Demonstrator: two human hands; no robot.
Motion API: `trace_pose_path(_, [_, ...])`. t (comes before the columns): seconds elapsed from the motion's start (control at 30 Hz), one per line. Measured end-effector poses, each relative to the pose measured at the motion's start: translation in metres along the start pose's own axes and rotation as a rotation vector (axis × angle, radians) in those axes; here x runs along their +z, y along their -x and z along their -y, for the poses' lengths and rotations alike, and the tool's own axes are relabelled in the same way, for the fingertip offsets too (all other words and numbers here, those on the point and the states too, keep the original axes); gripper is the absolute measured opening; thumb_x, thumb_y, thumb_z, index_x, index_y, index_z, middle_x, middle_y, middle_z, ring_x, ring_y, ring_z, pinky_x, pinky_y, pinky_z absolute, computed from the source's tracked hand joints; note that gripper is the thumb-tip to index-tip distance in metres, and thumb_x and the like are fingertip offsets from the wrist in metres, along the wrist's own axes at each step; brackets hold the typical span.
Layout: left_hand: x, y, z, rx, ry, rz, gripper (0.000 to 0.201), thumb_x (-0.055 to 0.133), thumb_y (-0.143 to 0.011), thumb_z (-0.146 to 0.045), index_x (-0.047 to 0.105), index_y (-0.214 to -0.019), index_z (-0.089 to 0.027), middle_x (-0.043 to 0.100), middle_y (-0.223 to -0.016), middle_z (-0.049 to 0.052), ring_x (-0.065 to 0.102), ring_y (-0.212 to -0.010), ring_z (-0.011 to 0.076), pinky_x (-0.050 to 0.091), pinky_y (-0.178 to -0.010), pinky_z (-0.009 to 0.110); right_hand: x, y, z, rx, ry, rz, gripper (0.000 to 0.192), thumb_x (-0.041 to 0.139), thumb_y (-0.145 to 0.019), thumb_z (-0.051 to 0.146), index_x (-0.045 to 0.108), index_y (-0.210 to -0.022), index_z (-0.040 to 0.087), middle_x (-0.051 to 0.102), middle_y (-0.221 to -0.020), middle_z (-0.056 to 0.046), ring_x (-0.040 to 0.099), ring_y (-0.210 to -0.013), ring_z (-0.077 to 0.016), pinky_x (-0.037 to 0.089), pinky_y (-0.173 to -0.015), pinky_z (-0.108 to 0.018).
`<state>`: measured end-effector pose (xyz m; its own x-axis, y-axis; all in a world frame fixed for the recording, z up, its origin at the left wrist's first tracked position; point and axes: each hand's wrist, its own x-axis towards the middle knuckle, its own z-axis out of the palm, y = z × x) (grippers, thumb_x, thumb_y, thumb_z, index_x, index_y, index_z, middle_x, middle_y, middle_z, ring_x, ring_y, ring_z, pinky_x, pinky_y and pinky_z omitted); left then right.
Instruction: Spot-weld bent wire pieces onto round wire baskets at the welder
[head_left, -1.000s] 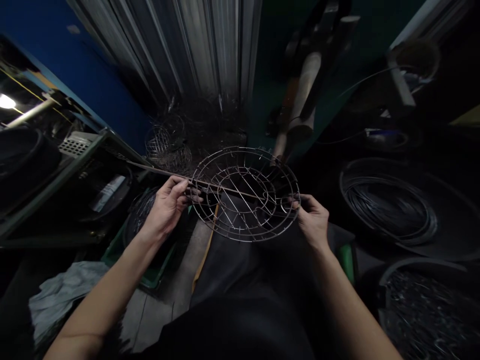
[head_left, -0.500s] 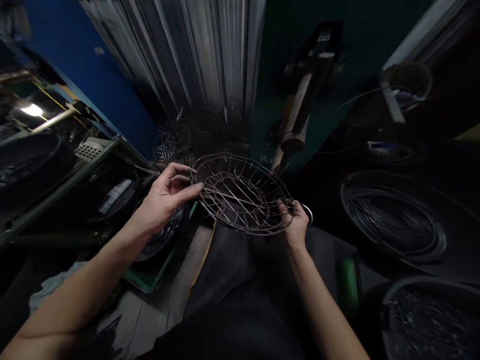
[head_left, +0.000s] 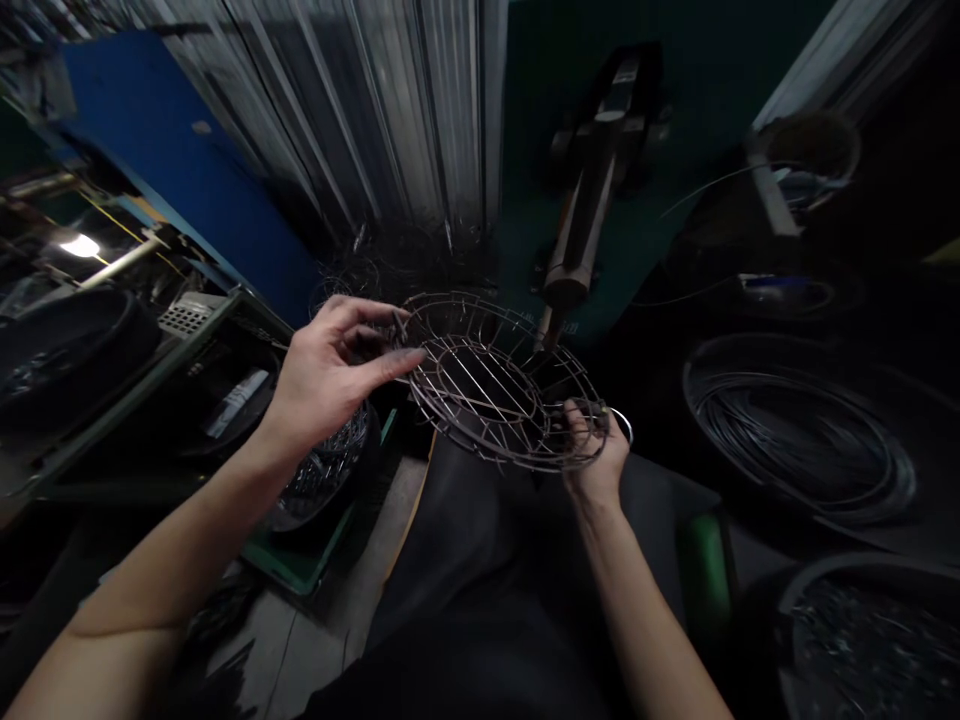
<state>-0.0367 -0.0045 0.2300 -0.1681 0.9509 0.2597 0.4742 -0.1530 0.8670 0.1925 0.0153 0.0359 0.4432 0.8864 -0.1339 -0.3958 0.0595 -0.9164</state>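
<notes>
- Head view, the held thing: a round, shallow wire guard of thin grey metal rings and straight cross rods point(head_left: 495, 385) is held in the air above the person's dark-clothed lap, tilted so its left rim sits higher than its right.
- Head view, left hand: the left hand point(head_left: 330, 370) is at the guard's upper left rim, fingers spread apart and only loosely curled; the thumb tip point(head_left: 409, 357) lies against the rim wire, while the other fingers arch over the edge. Whether they actually press the wire is hard to tell in the dim light.
- Head view, right hand: the right hand point(head_left: 596, 455) is clamped on the guard's lower right rim, fingers wrapped through the outer wires from below. A small metal ring point(head_left: 622, 425) shows just beside its knuckles.
- Head view, behind the guard: a long dark machine arm with a pale tip point(head_left: 581, 215) points down towards the guard's far edge, in front of a wall of grey corrugated sheet point(head_left: 420, 110).
- Head view, left side: a green plastic crate point(head_left: 304, 560) on the floor holds more wire guards point(head_left: 330, 470), just below the left wrist.
- Head view, right side: a large coil of dark wire point(head_left: 795, 430) lies well apart from the hands.
</notes>
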Motion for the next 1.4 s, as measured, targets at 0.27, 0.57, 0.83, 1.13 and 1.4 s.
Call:
trace_pose_path(0.27, [0.019, -0.074, -0.002, 0.191, 0.106, 0.105, 0.037, 0.082, -0.06, -0.033, 0.061, -0.084, -0.014, 0.064, -0.082, 0.001, 0.065, -0.083, 0.0162, 0.053, -0.079, 0.031, 0.025, -0.041, -0.001, -0.095, -0.12, 0.01, 0.034, 0.077, -0.055, 0.034, 0.053, -0.073, 0.017, 0.058, -0.071, 0.004, 0.054, -0.065, -0.0083, 0.047, -0.065, -0.023])
trace_pose_path(0.57, [0.025, -0.07, 0.007, 0.414, 0.025, 0.122, 0.037, 0.079, -0.066, -0.035, 0.059, -0.092, -0.018, 0.065, -0.089, 0.002, 0.064, -0.082, 0.0154, 0.054, -0.077, 0.031, 0.037, -0.069, 0.001, -0.2, -0.024, 0.012, 0.033, 0.073, -0.062, 0.039, 0.053, -0.076, 0.017, 0.056, -0.07, 0.004, 0.052, -0.062, -0.0077, 0.045, -0.062, -0.023])
trace_pose_path(0.83, [0.019, -0.043, 0.043, 0.367, 0.143, 0.064, 0.039, 0.08, -0.065, -0.024, 0.057, -0.097, -0.018, 0.068, -0.094, 0.002, 0.063, -0.079, 0.0098, 0.054, -0.075, 0.023, 0.035, -0.081, 0.003, -0.285, 0.161, 0.014, 0.033, 0.07, -0.066, 0.042, 0.054, -0.078, 0.016, 0.052, -0.068, 0.004, 0.047, -0.06, -0.0079, 0.041, -0.063, -0.024])
trace_pose_path(1.13, [0.021, -0.039, 0.066, 0.369, 0.211, 0.007, 0.037, 0.08, -0.066, -0.025, 0.055, -0.094, -0.019, 0.067, -0.093, 0.001, 0.062, -0.074, 0.0076, 0.053, -0.072, 0.021, 0.034, -0.078, 0.006, -0.343, 0.218, 0.036, 0.034, 0.071, -0.066, 0.042, 0.051, -0.078, 0.017, 0.05, -0.069, 0.005, 0.044, -0.062, -0.0078, 0.038, -0.062, -0.023])
trace_pose_path(1.4, [0.023, -0.037, 0.072, 0.36, 0.247, 0.022, 0.042, 0.081, -0.065, -0.03, 0.052, -0.093, -0.02, 0.066, -0.093, 0.001, 0.062, -0.076, 0.0082, 0.053, -0.072, 0.021, 0.033, -0.081, 0.006, -0.407, 0.312, 0.049, 0.034, 0.07, -0.067, 0.044, 0.05, -0.077, 0.018, 0.05, -0.07, 0.004, 0.047, -0.064, -0.0092, 0.039, -0.063, -0.024])
